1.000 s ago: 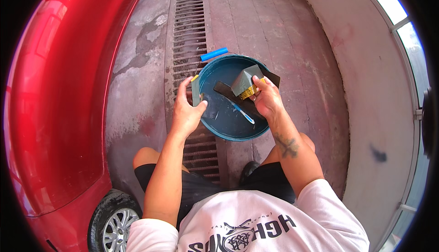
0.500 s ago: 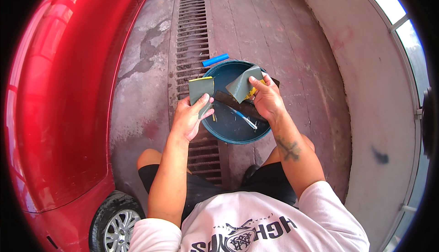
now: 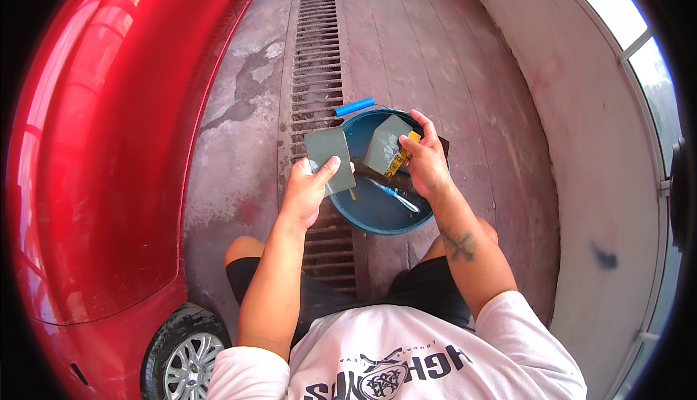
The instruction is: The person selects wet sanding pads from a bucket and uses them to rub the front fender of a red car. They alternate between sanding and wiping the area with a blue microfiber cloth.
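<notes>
Here, a grey sandpaper piece (image 3: 325,144), long axis near-to-far, is pinched by the nearly closed left hand (image 3: 302,193) over the left rim of the teal bucket (image 3: 379,229), while rightward a bent sandpaper sheet (image 3: 383,147) is gripped by the half-closed right hand (image 3: 428,166).

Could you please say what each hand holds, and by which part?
The left hand holds a grey sheet by its lower part; the right hand holds a grey-and-yellow sheet by its right side.
</notes>
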{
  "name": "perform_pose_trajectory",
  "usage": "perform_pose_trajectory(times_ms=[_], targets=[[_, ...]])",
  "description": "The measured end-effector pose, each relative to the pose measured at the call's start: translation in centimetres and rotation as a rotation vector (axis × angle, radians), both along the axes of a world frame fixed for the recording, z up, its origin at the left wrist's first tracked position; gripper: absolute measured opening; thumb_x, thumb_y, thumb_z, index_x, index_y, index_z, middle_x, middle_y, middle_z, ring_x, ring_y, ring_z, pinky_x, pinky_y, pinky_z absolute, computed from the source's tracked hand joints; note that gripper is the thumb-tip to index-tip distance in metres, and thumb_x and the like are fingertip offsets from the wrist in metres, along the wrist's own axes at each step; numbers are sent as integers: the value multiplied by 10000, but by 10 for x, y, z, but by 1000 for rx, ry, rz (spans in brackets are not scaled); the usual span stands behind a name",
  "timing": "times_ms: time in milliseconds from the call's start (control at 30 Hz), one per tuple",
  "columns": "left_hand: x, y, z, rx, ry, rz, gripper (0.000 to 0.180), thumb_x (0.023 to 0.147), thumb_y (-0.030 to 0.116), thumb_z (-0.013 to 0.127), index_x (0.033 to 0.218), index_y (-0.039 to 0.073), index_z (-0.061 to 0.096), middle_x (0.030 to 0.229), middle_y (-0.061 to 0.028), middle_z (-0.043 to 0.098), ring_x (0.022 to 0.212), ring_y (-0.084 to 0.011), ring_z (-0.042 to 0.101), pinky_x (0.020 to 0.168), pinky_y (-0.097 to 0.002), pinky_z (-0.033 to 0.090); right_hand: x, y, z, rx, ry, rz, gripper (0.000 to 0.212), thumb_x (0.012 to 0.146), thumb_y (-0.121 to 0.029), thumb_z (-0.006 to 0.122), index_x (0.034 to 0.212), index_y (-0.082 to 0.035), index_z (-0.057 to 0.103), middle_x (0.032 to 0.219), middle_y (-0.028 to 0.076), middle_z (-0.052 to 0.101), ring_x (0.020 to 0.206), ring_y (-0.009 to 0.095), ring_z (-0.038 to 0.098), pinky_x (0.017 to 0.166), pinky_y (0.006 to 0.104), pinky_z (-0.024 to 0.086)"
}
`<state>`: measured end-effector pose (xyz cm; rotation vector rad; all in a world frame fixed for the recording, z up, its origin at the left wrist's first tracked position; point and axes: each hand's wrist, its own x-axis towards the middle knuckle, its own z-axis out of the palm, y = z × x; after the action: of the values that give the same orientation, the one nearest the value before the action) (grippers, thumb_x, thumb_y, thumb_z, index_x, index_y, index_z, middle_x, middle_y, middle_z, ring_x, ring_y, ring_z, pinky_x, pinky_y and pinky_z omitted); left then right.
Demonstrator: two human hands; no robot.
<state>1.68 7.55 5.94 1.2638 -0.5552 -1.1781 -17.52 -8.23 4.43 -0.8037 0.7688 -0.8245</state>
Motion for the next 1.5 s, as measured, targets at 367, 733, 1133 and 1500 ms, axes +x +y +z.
perform_pose_trajectory(times_ms=[367, 733, 1133, 1500], targets=[[-2, -2, -1, 50, -183, -61, 300, 1058, 124, 753, 1323, -9, 704, 1080, -58, 795, 926, -108, 724, 823, -305, 602, 14, 34, 14, -274, 224, 316, 262, 1101, -220, 658, 1163, -10, 800, 954, -22, 716, 862, 54, 593, 755, 263, 499], [-33, -6, -8, 35, -858, 416, 489, 989, 142, 842, 1401, 41, 598, 1028, -66, 727, 851, -111, 677, 762, -281, 579, 28, 42, -15, -257, 328, 146, 285, 980, -253, 862, 834, -27, 768, 721, -29, 667, 658, 60, 537, 579, 326, 464], [-15, -13, -37, -31, 25, 182, 344, 1165, 271, 595, 1404, 24, 587, 1291, -87, 714, 1173, -147, 681, 1011, -335, 547, 18, 40, -18, -152, 210, 262, 196, 979, -197, 860, 998, -6, 820, 928, 26, 773, 805, 84, 669, 700, 294, 557], [-16, -11, -26, -123, 597, 65, 571, 1160, 426, 355, 1536, 36, 534, 1504, -182, 632, 1394, -333, 607, 1199, -529, 457, 6, 34, -10, -271, 529, 354, 317, 966, -259, 890, 1138, -10, 795, 884, -18, 733, 697, 31, 551, 605, 237, 435]])
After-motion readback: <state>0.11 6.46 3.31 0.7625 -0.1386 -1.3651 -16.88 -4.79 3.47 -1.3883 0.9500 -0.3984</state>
